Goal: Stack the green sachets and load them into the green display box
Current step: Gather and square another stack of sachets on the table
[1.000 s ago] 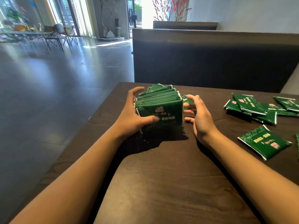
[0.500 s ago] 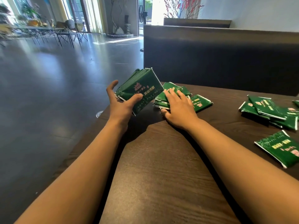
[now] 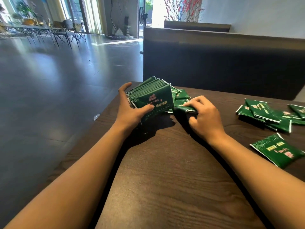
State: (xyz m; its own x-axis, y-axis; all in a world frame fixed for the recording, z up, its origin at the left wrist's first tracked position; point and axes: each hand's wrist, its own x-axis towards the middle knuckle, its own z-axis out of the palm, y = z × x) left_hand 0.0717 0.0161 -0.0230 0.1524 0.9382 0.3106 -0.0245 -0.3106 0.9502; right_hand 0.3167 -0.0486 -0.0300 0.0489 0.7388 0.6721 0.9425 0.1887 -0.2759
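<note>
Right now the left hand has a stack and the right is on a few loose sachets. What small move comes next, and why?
Probably lift the loose sachets that the right hand pinches and lay them against the stack in the left hand. They sit right beside it, and more sachets wait further right.

- My dark brown wood-grain table fills the view from six o'clock up to the middle.
- At twelve to two o'clock a dark high-backed bench faces me across it.
- A glossy grey tiled floor spreads toward nine and ten o'clock, catching daylight.
- At eleven o'clock, black metal-framed chairs stand before tall bright windows.
- At one o'clock, red blossom branches rise against a plain white wall.
</note>
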